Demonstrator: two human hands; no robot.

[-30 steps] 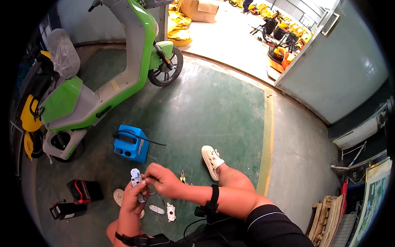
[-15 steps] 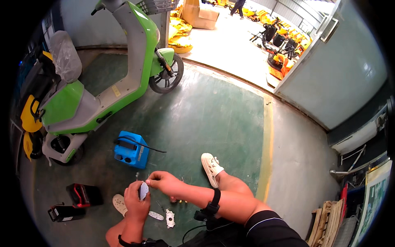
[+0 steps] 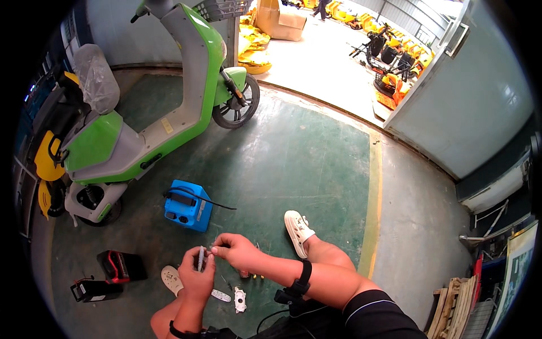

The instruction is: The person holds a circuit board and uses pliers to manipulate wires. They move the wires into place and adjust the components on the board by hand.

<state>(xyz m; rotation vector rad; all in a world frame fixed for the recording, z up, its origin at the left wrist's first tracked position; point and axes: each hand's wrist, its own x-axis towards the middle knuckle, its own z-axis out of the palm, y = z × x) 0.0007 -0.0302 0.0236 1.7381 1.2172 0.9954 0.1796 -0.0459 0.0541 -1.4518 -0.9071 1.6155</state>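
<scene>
My left hand (image 3: 195, 273) is closed around a flat, pale grey piece (image 3: 201, 257) with a rounded outline, now seen almost edge-on. Just right of it, my right hand (image 3: 235, 251) pinches at something by the piece's edge, too small to name. Below the hands, on the green floor, lie a white plastic part (image 3: 240, 300) with an uneven outline and a pale oval plate (image 3: 221, 295). Small reddish and yellow bits (image 3: 252, 276) show partly behind my right forearm.
A blue box with a black handle and cable (image 3: 188, 206) stands ahead of my hands. Left of me are a red-and-black case (image 3: 121, 266) and a black case (image 3: 96, 290). A green and grey scooter (image 3: 195, 90) stands at the far left, wooden slats (image 3: 451, 308) at the lower right.
The pale piece in my left hand has turned from showing its flat face to nearly edge-on. My right fingers stay close by its edge. The whole view has shifted slightly.
</scene>
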